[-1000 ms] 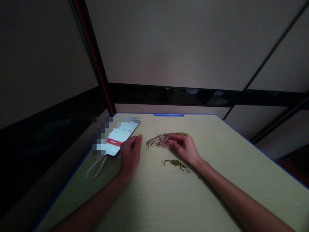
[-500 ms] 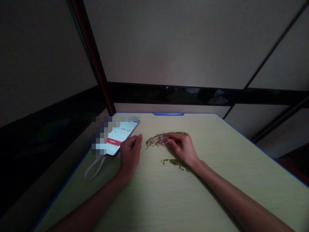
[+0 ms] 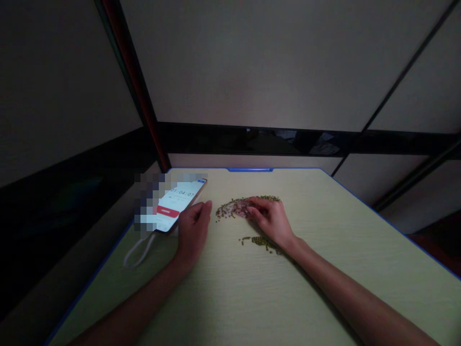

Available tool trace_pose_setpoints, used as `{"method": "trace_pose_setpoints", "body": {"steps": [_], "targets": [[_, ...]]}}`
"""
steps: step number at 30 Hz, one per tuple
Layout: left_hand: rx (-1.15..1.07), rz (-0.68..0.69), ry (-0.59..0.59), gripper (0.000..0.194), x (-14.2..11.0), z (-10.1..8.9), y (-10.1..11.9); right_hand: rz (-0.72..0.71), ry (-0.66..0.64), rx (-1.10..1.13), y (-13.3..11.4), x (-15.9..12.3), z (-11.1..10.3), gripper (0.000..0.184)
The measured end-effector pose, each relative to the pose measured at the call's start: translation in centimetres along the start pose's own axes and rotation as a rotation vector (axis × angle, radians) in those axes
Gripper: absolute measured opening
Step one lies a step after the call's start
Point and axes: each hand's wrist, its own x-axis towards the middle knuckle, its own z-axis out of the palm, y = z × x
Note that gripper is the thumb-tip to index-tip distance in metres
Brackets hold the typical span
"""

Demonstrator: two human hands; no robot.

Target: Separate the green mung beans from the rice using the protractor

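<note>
Mixed pile point(image 3: 230, 208), pinkish and green.

Dim pale wall panels point(image 3: 252, 67) behind

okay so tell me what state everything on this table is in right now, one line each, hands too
phone: screen lit, timer reading 01:04:07
white cord: looped
larger pile: spread out, green and pinkish bits mixed
smaller pile: green bits, a few strays
left hand: fingers curled, beside the phone
right hand: fingers bent at the larger pile, grip unclear
</note>
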Motion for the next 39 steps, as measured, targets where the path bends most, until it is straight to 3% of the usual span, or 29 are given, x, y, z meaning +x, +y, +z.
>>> {"method": "trace_pose_setpoints", "body": {"steps": [10, 19, 39], "targets": [[-0.021, 0.001, -0.013, 0.035, 0.09, 0.1, -0.34, 0.002, -0.034, -0.013, -0.22, -0.21, -0.24, 0.024], [0.005, 0.021, -0.017, 0.035, 0.05, 0.0, -0.26, -0.065, 0.069, 0.046, -0.02, -0.48, -0.26, 0.023], [0.003, 0.005, -0.021, 0.035, 0.02, 0.08, 0.03, 0.021, 0.032, 0.092, 0.47, -0.59, 0.04, 0.024]]}}
